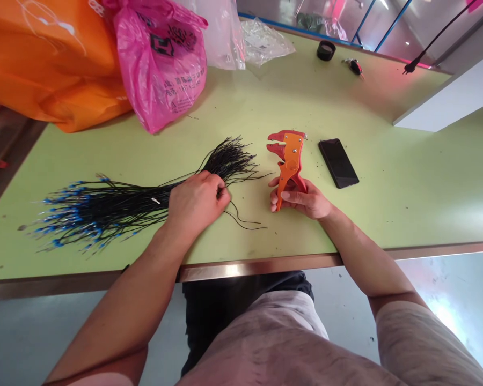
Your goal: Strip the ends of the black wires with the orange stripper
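Observation:
A bundle of thin black wires [124,201] lies across the left half of the table, with blue parts and bare tips at its left end and loose black ends fanning out at the right. My left hand [199,201] rests over the bundle's middle, its fingers curled on the wires; a couple of single strands stick out under it to the right. In my right hand [306,199] is an orange and red wire stripper [292,155], gripped by its handles. The tool stands upright with its jaws pointing left, apart from the wires.
Right of the stripper lies a black phone [338,163]. A pink plastic bag [161,64], an orange bag [52,64] and clear plastic bags [265,42] are at the back left. A black tape roll [326,50], keys [355,67] and a grey panel [446,91] are at back right.

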`<state>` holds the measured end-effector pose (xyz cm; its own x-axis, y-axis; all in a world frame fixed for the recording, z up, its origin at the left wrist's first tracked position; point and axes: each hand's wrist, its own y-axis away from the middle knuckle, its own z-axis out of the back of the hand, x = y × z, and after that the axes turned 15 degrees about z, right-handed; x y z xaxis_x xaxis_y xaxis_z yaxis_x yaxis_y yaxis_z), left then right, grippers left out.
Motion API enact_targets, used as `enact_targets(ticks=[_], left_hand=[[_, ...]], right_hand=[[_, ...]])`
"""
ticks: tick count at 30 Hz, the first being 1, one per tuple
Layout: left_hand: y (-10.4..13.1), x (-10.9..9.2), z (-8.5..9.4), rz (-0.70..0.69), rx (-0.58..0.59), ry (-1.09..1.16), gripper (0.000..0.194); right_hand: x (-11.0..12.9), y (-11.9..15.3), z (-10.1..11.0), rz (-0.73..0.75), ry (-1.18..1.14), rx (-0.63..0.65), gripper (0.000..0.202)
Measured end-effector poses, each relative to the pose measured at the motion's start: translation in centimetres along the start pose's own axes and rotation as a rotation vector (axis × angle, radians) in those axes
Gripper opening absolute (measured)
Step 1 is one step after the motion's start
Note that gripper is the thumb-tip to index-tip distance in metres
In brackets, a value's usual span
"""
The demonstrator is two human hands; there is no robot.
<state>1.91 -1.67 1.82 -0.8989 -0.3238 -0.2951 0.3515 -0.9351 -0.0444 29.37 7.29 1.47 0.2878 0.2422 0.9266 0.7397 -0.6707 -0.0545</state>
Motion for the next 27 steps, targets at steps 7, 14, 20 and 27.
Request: enact_targets(ticks=[7,14,20,27], left_hand=[[-0.1,0.1,0.1,-0.06,-0.017,0.046,0.008],[-0.3,0.2,-0.4,-0.21,-0.009,0.191,0.027],[-0.9,0.3,-1.1,-0.461,0.148,0.311,0.028],[-2.1,-0.4,1.2,-0.475,0.456,0.382,0.042]], right_hand=[[-0.2,-0.2,0.0,-0.004,-0.029,-0.015,0.046],[-0.6,-0.2,0.1,-0.001,-0.045,-0.012,0.048],[-0.7,-0.2,0.1,0.003,-0.079,-0.012,0.049],[-0.8,-0.3,0.4,0.001,-0.111,-0.004,0.048]])
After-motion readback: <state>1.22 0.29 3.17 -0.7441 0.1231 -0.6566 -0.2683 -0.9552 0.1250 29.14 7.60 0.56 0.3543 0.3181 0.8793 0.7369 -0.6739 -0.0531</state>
